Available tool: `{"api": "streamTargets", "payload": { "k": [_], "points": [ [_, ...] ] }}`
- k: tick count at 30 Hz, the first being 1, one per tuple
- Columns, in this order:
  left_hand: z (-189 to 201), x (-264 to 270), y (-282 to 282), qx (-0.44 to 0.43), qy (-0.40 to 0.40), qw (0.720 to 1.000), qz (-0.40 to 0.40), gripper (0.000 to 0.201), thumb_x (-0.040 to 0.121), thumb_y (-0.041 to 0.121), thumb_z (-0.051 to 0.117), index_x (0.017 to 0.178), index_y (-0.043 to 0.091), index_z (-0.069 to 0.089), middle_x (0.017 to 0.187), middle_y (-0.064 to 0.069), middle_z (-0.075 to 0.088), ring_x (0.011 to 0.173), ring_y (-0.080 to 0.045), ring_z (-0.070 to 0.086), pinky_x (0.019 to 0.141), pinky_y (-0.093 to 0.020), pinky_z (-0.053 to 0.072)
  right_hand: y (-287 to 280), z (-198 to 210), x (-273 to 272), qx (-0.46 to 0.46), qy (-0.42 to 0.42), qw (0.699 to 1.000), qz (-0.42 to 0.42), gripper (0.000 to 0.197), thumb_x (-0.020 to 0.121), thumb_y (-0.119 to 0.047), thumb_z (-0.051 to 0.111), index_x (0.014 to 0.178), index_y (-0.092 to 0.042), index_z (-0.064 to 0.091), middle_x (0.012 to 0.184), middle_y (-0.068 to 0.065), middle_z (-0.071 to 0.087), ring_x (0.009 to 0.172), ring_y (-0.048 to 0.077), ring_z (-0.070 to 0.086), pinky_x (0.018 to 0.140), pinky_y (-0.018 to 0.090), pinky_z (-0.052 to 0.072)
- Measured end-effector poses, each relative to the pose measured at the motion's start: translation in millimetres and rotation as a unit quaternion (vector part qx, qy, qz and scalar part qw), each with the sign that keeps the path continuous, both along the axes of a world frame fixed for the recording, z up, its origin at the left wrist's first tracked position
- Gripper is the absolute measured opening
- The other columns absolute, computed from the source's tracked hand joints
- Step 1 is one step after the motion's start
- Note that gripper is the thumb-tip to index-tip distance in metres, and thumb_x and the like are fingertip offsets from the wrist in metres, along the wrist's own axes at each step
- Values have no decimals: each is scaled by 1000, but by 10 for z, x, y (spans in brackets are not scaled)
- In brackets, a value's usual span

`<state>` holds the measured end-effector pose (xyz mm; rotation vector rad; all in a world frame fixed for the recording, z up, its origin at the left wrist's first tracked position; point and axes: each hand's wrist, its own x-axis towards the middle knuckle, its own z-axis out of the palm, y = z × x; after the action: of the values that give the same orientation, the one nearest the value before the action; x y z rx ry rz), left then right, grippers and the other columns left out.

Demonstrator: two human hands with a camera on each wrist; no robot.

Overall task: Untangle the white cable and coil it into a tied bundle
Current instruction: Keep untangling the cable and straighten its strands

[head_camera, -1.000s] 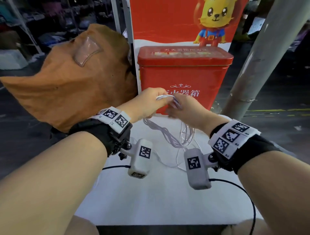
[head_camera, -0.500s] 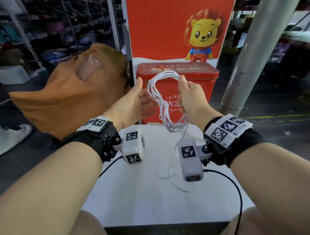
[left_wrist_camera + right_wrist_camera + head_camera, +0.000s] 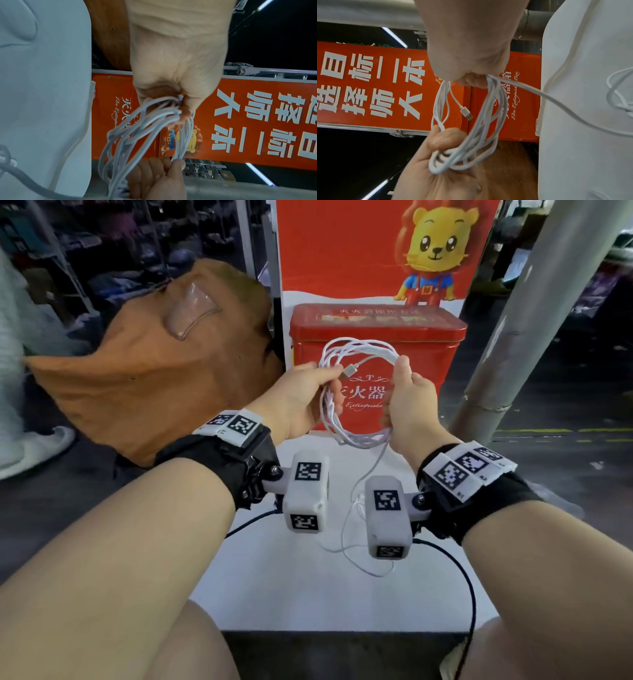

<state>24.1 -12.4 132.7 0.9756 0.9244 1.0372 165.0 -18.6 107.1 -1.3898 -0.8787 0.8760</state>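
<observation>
The white cable [image 3: 359,347] is looped into a coil of several turns, held upright above the white table [image 3: 281,587] between both hands. My left hand [image 3: 301,395] grips the coil's left side, fingers curled round the strands [image 3: 154,116]. My right hand [image 3: 407,402] grips the right side, thumb up on the loop [image 3: 488,102]. A USB plug [image 3: 350,371] sticks out inside the loop [image 3: 467,113]. A loose tail [image 3: 363,491] hangs from the coil's bottom down onto the table and curls there.
A red fire extinguisher box [image 3: 376,330] stands just behind the hands, under a red poster with a cartoon lion [image 3: 435,254]. A brown bag [image 3: 164,364] bulges at the left. A grey pillar [image 3: 541,313] slants at the right. The table's front edge [image 3: 342,630] lies near my knees.
The hands have risen from the table and spread apart. The narrow hanging loops have opened into a rounder coil, and my left hand has closed its fingers round the left side.
</observation>
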Motion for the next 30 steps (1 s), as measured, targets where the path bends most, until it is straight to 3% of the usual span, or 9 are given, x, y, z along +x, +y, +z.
{"api": "streamTargets", "payload": {
  "k": [2,4,8,13,21,24,26,28,30],
  "points": [
    [6,-24,4,-9,-21,1000,-9,13,98,10,51,110,7,49,53,-2,42,44,-12,45,55,-29,54,-1,-1,32,-7,7,1000,-3,42,96,-46,38,65,-19,37,52,-5,34,37,9,31,43,23,29],
    [42,-31,-8,-5,-19,1000,-12,4,97,9,53,99,7,50,50,1,38,42,-10,41,56,-29,55,6,16,92,-14,15,1000,-10,43,95,-47,40,63,-19,37,52,-5,34,38,9,31,44,24,30],
    [84,-70,1,21,33,999,-24,23,93,9,59,75,15,47,49,4,30,41,-8,29,41,-20,33,27,79,208,-18,24,999,-26,43,94,-47,44,62,-20,42,49,-6,38,37,9,36,45,27,34],
    [33,27,-25,84,176,980,-41,22,89,23,67,97,13,49,55,4,29,44,-9,21,42,-22,19,2,94,194,-14,49,998,-30,40,95,-47,44,66,-20,45,39,-12,44,32,3,42,42,22,37],
    [-70,113,-11,110,240,964,18,46,98,52,39,66,18,40,49,4,32,38,-8,28,44,-21,28,-18,119,135,-13,-22,1000,4,45,96,-51,39,65,-19,44,51,-6,42,37,8,39,42,20,38],
    [-136,38,9,84,215,973,-21,44,92,60,45,82,17,52,54,7,48,49,-9,47,56,-23,41,-24,111,187,11,-89,995,31,44,96,-50,39,67,-16,40,56,0,37,42,13,34,46,24,36],
    [-191,-43,49,76,245,966,-33,70,77,76,49,110,14,57,89,2,70,85,-14,67,84,-32,53,-48,81,238,20,-175,982,68,42,96,-48,39,71,-15,40,60,5,34,47,16,32,50,29,33],
    [-209,-117,98,112,273,955,-23,89,66,86,47,121,17,53,115,0,66,110,-16,62,99,-38,48,-80,34,279,20,-239,963,125,40,97,-46,40,74,-13,43,58,5,34,46,16,29,51,31,30],
    [-166,-151,83,143,272,952,-15,82,74,82,40,125,18,50,125,2,59,118,-14,55,107,-38,42,-114,12,298,15,-266,948,174,40,98,-45,40,75,-12,44,53,3,34,39,13,28,47,27,29]
  ]
}}
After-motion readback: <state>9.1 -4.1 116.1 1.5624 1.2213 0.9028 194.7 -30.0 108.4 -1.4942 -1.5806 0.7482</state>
